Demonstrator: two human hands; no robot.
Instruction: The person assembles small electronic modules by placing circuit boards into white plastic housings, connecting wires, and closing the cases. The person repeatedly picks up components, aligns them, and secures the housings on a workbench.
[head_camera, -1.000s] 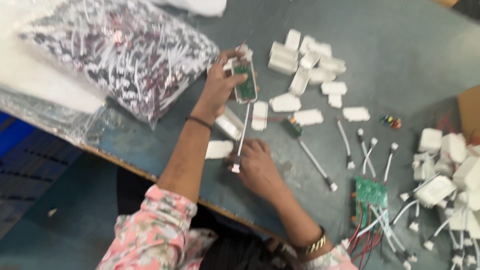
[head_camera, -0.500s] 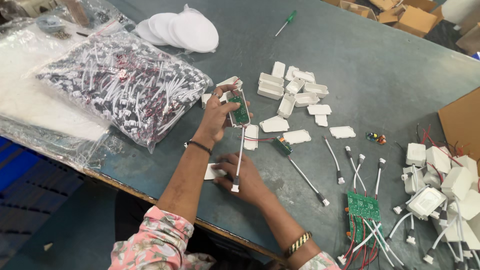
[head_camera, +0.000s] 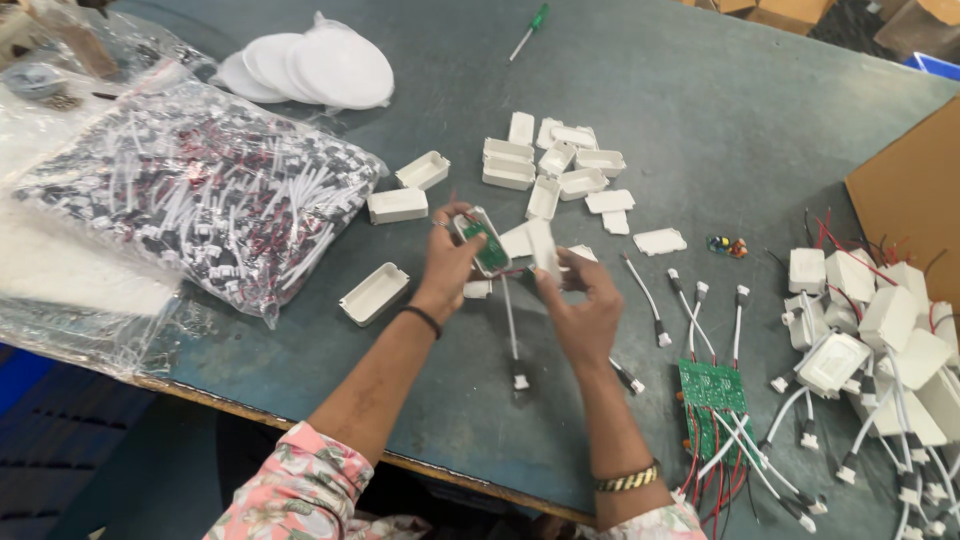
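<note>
My left hand (head_camera: 447, 268) grips an open white plastic case with a green circuit board (head_camera: 484, 243) inside; a white cable with a plug (head_camera: 512, 335) hangs down from it over the table. My right hand (head_camera: 583, 300) holds a white plastic lid (head_camera: 543, 249) upright, just right of the case and close to it. Both hands are raised a little above the dark grey table (head_camera: 700, 120).
Several empty white cases and lids (head_camera: 545, 165) lie beyond the hands. A clear bag of wired parts (head_camera: 200, 190) lies left, white round discs (head_camera: 320, 65) at the back, a green screwdriver (head_camera: 528, 28) beyond. Green boards with wires (head_camera: 712, 390) and finished white units (head_camera: 880, 330) lie right.
The right hand has lifted off the table and now holds a white lid beside the case. The left hand still grips the case with the board. The view has shifted.
</note>
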